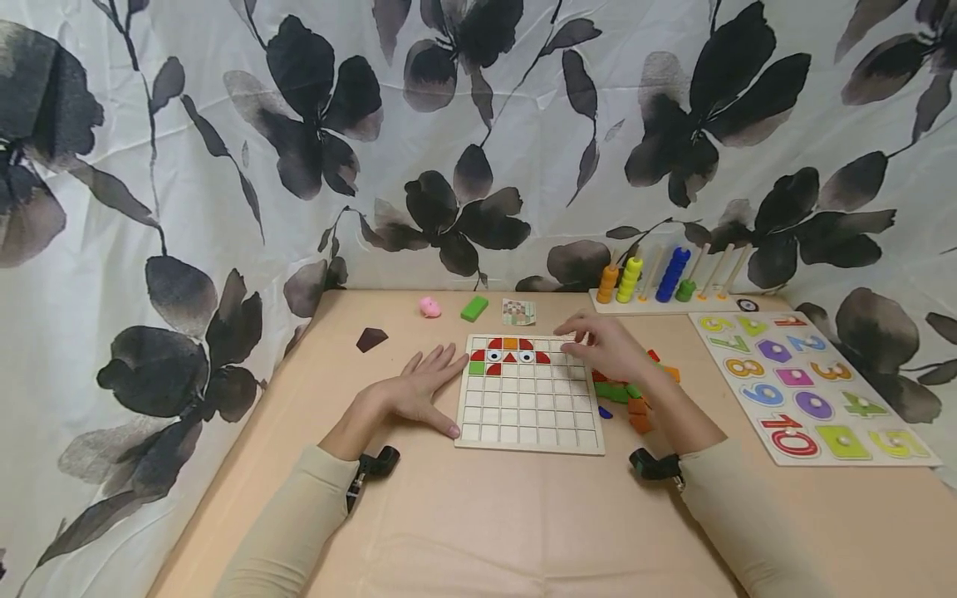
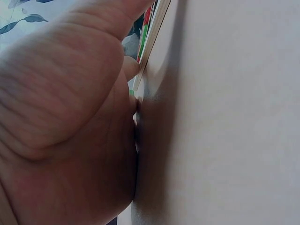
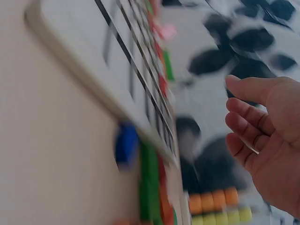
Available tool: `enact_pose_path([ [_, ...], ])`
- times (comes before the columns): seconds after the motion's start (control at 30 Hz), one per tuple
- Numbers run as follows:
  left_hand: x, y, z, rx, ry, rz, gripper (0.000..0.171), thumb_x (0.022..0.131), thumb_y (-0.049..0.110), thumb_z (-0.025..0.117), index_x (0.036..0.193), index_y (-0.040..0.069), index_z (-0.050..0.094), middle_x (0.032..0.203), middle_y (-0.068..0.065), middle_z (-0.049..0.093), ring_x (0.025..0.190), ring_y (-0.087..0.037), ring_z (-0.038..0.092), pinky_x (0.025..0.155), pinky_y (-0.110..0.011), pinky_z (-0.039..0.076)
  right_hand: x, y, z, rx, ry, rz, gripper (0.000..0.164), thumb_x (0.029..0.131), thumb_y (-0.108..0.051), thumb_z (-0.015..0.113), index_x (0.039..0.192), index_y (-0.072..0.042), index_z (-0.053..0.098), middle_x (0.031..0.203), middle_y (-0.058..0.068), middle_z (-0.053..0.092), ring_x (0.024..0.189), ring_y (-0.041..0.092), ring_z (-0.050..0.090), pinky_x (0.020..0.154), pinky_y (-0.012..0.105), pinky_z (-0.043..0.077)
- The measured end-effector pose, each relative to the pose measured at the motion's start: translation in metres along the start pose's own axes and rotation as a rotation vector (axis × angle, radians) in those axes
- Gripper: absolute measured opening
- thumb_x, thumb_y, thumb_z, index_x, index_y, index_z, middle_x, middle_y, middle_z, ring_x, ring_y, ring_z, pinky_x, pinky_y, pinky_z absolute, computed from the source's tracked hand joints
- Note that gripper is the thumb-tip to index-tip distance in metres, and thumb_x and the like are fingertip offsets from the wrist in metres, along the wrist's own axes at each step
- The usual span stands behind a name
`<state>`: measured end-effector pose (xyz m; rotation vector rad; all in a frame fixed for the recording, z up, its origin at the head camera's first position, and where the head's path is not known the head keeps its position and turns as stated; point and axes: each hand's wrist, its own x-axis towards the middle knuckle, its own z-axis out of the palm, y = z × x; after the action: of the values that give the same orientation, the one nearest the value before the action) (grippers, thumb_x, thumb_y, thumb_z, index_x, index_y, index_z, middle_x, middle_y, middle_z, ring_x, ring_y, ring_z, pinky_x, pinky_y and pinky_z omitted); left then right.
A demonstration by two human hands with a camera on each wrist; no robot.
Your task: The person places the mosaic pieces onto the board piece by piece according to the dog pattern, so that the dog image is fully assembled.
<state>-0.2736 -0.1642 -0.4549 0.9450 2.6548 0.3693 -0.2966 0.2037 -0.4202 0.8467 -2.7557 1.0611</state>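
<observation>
A white grid board lies on the table, with red, orange, green and eye-patterned tiles in its upper rows. My left hand rests flat beside the board's left edge, fingers spread, fingertips and thumb at the rim. The left wrist view shows its palm side low over the tabletop. Over the board's upper right corner hovers my right hand, fingers loosely bent. In the right wrist view that hand holds nothing visible. Loose green, orange, red and blue pieces lie right of the board, partly hidden under the right forearm.
Behind the board are a pink piece, a green block and a small picture card. A dark brown piece lies left. At the back right stands a peg counter; a number puzzle board lies in front of it.
</observation>
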Motion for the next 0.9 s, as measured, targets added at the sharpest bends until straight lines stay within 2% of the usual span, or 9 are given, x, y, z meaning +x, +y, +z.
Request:
enact_pose_path([
  [0.13, 0.000, 0.000, 0.000, -0.002, 0.004, -0.001, 0.127, 0.062, 0.079, 0.067, 0.156, 0.020, 0.005, 0.161, -0.013, -0.006, 0.147, -0.032, -0.010, 0.114, -0.057, -0.004, -0.016, 0.025, -0.026, -0.037, 0.038, 0.072, 0.026, 0.091, -0.021, 0.068, 0.116, -0.019, 0.068, 0.106, 0.004, 0.063, 0.085, 0.019, 0.054, 0.070, 0.034, 0.049],
  [0.33, 0.000, 0.000, 0.000, -0.002, 0.003, -0.005, 0.128, 0.061, 0.079, 0.068, 0.156, 0.021, 0.005, 0.161, -0.013, -0.006, 0.147, -0.032, -0.009, 0.115, -0.056, -0.004, -0.031, 0.066, -0.047, -0.117, -0.044, 0.218, 0.031, 0.091, -0.022, 0.067, 0.121, -0.011, 0.067, 0.104, 0.007, 0.066, 0.086, 0.023, 0.055, 0.064, 0.031, 0.050],
  [0.5, 0.000, -0.001, 0.002, 0.008, 0.000, -0.002, 0.128, 0.061, 0.080, 0.067, 0.156, 0.022, 0.005, 0.161, -0.012, -0.007, 0.147, -0.032, -0.009, 0.114, -0.057, -0.002, -0.044, 0.090, -0.056, -0.147, -0.102, 0.309, 0.028, 0.091, -0.008, 0.064, 0.118, -0.004, 0.067, 0.101, 0.010, 0.066, 0.083, 0.024, 0.055, 0.066, 0.033, 0.051],
  [0.6, 0.000, -0.002, 0.002, 0.003, 0.004, -0.001, 0.128, 0.061, 0.080, 0.067, 0.156, 0.022, 0.005, 0.161, -0.013, -0.007, 0.147, -0.032, -0.009, 0.114, -0.057, -0.003, -0.049, 0.095, -0.061, -0.136, -0.140, 0.314, 0.029, 0.089, 0.003, 0.060, 0.117, -0.001, 0.067, 0.107, 0.014, 0.067, 0.089, 0.026, 0.057, 0.077, 0.040, 0.052],
  [0.7, 0.000, -0.002, 0.002, -0.007, 0.016, 0.002, 0.128, 0.061, 0.079, 0.068, 0.156, 0.020, 0.006, 0.161, -0.014, -0.006, 0.147, -0.033, -0.009, 0.114, -0.058, -0.003, -0.052, 0.096, -0.066, -0.139, -0.160, 0.305, 0.029, 0.088, 0.007, 0.058, 0.114, -0.002, 0.069, 0.109, 0.015, 0.068, 0.095, 0.028, 0.058, 0.086, 0.049, 0.051],
  [0.8, 0.000, -0.003, 0.002, -0.007, 0.022, 0.004, 0.128, 0.061, 0.079, 0.068, 0.156, 0.020, 0.006, 0.161, -0.014, -0.006, 0.147, -0.033, -0.008, 0.114, -0.058, -0.003, -0.052, 0.096, -0.069, -0.155, -0.167, 0.289, 0.025, 0.089, 0.006, 0.059, 0.109, -0.003, 0.071, 0.106, 0.014, 0.069, 0.096, 0.029, 0.059, 0.089, 0.052, 0.049],
  [0.9, 0.001, -0.003, 0.003, -0.009, 0.022, 0.008, 0.129, 0.061, 0.079, 0.068, 0.156, 0.019, 0.006, 0.161, -0.014, -0.006, 0.147, -0.033, -0.008, 0.114, -0.058, -0.003, -0.053, 0.096, -0.071, -0.172, -0.168, 0.289, 0.021, 0.089, 0.003, 0.061, 0.104, -0.005, 0.073, 0.102, 0.010, 0.070, 0.092, 0.026, 0.059, 0.086, 0.049, 0.050],
])
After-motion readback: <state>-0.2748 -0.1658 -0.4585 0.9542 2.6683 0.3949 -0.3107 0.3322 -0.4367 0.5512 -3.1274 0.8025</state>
